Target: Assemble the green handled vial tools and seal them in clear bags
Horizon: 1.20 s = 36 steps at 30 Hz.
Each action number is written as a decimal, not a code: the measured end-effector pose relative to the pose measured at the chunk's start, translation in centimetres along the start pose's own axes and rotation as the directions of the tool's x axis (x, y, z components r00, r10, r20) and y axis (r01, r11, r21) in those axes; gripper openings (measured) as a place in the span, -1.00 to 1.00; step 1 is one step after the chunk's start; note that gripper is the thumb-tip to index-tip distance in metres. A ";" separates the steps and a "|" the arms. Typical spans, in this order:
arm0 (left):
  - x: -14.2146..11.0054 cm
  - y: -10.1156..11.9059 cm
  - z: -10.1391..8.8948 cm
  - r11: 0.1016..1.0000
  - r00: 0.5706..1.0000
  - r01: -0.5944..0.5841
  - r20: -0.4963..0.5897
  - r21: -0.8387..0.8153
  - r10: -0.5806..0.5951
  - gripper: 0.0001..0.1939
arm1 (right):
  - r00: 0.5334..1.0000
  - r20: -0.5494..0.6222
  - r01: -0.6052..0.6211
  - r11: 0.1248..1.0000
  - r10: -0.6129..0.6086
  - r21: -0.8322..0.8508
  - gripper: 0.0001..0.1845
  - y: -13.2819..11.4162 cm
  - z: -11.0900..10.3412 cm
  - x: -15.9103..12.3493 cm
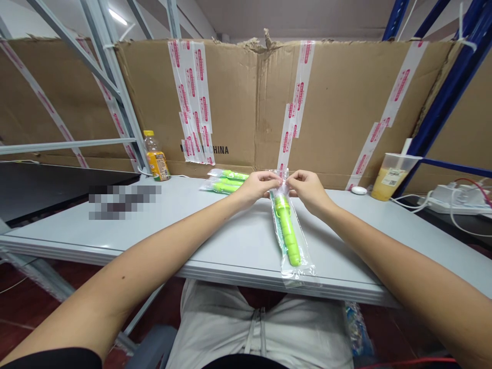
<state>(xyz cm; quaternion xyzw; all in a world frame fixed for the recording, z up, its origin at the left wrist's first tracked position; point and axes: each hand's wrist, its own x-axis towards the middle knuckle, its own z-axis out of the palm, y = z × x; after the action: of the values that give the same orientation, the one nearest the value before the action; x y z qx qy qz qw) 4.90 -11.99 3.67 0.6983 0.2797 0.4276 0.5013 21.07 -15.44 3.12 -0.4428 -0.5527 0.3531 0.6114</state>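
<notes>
A clear plastic bag (pixel 303 251) lies on the table with its lower end by the front edge. Inside it is a bright green ribbed stick-shaped item (pixel 288 233) with a ringed collar near the top; its exact kind I cannot tell. My left hand (pixel 261 185) pinches the far end of the bag from the left. Opposite it, my right hand (pixel 307 189) pinches the same end from the right, thumbs almost meeting. Just left of my left hand lie several similar green items in clear bags (pixel 226 187).
The grey table (pixel 180 215) backs onto a tall cardboard sheet (pixel 230 102). An orange drink bottle (pixel 157 159) stands at the back left. To the right are a plastic drink cup (pixel 392 177), a small white case (pixel 359 190) and a power strip with cables (pixel 457 202).
</notes>
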 end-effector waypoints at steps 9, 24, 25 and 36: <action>0.1 -0.3 0.0 1.000 0.999 -0.014 -0.048 0.000 0.014 -0.86 | 0.997 0.082 0.015 1.000 -0.014 -0.012 -0.89 -0.2 -0.1 -0.1; 0.4 -0.7 -0.4 0.996 1.000 -0.022 -0.006 -0.081 0.022 -0.81 | 0.969 0.236 -0.093 0.991 0.068 0.095 -0.78 0.2 -1.2 1.2; 0.4 -0.7 -0.4 0.996 1.000 -0.023 -0.004 -0.083 0.022 -0.80 | 0.969 0.242 -0.083 0.991 0.056 0.102 -0.79 0.2 -1.2 1.2; 0.2 -0.4 -0.4 0.998 1.000 -0.013 0.000 -0.068 0.013 -0.83 | 0.974 0.226 -0.031 0.993 0.005 0.110 -0.74 0.1 -1.1 0.7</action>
<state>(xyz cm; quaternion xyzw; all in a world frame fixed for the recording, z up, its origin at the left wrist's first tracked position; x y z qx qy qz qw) 4.72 -11.46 3.39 0.6827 0.2602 0.4398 0.5223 22.32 -14.90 3.29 -0.3695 -0.5935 0.4372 0.5657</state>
